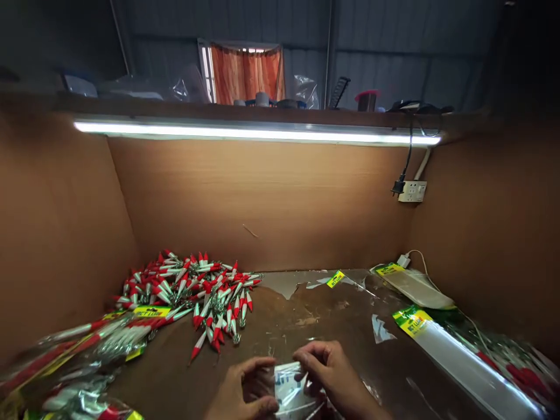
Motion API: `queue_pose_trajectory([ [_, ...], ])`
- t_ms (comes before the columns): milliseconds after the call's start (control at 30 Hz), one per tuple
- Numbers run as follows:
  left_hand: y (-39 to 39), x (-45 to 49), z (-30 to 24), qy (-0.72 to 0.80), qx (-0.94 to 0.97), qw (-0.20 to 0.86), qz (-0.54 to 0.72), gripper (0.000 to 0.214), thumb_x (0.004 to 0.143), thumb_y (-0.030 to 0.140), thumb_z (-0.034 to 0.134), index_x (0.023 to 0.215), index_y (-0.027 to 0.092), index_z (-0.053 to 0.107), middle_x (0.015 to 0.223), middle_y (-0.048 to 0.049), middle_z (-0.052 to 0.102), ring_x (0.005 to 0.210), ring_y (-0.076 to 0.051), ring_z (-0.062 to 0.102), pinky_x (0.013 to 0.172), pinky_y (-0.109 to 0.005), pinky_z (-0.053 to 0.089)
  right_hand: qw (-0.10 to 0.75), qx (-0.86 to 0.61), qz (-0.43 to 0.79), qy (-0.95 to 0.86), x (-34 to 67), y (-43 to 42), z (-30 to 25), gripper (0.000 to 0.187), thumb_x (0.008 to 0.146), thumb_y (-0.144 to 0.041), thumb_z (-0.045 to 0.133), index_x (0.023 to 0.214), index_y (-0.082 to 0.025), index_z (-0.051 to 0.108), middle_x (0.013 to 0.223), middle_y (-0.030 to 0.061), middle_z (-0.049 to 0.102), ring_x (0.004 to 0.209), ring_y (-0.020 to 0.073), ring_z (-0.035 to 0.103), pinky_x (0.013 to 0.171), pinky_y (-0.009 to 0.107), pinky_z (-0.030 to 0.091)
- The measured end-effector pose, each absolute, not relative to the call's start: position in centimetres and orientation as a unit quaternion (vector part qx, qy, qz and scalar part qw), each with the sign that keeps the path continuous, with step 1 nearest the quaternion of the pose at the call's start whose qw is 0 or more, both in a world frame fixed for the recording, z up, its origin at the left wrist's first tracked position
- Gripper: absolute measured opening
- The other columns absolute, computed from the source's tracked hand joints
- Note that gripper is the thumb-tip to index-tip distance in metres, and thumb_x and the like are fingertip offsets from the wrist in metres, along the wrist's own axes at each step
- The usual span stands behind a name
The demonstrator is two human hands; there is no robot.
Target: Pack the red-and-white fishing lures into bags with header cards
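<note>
A small clear plastic packet (289, 386) with white and blue-grey print lies between my hands at the bottom centre. My left hand (245, 389) curls round its left edge, the thumb in front and the other fingers partly behind. At the upper right edge, my right hand (335, 373) pinches the packet between thumb and fingers. The packet's lower part is cut off by the frame. Beyond my left hand is a heap of red and white fishing lures (219, 297) with metal hooks.
Packed lures with yellow labels (151, 311) lie at left. On the right are a stack of clear bags with yellow-green headers (464, 359) and more packed lures (520, 361). One labelled bag (336, 279) lies at the back. A tube light (258, 134) and a hanging plug (398, 185) are above.
</note>
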State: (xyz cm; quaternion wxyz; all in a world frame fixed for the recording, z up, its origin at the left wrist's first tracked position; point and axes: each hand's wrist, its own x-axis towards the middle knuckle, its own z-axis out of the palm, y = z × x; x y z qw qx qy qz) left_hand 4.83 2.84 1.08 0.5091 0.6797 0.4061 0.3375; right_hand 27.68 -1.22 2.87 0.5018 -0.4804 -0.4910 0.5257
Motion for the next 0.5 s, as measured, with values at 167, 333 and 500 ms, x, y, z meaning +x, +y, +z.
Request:
queue_pose_trajectory([
  [167, 2.5, 4.4, 1.2, 0.455, 0.662, 0.489, 0.34, 0.06, 0.081, 0.07, 0.062, 0.061, 0.014, 0.068, 0.053, 0.0005, 0.056, 0.052, -0.013, 0.046, 0.05, -0.021, 0.032, 0.484, -0.478, 0.522, -0.514, 28.2, -0.6, 2.9, 0.049, 0.075, -0.062, 0.072, 0.081, -0.014, 0.068, 0.064, 0.0003, 0.065, 0.05, 0.0119, 0.056, 0.048, 0.021, 0.04],
  [333, 3.2, 4.4, 1.3, 0.441, 0.611, 0.542, 0.372, 0.073, 0.069, 0.083, 0.06, 0.069, 0.011, 0.071, 0.051, 0.0021, 0.051, 0.044, -0.01, 0.037, 0.046, -0.021, 0.026, 0.475, -0.526, 0.391, -0.587, 30.7, -0.5, 2.0, 0.057, 0.092, -0.064, 0.047, 0.107, -0.014, 0.071, 0.097, 0.0098, 0.072, 0.087, 0.0242, 0.067, 0.075, 0.033, 0.053],
  [500, 3.7, 3.9, 2.5, 0.444, 0.575, 0.543, 0.421, 0.074, 0.066, 0.083, 0.064, 0.076, 0.01, 0.072, 0.055, 0.0008, 0.055, 0.044, -0.009, 0.04, 0.045, -0.021, 0.027, 0.237, -0.484, 0.283, -0.794, 30.1, -3.1, 3.2, 0.09, 0.079, -0.059, 0.069, 0.155, -0.026, 0.032, 0.157, 0.0102, 0.037, 0.143, 0.033, 0.031, 0.12, 0.05, 0.02],
])
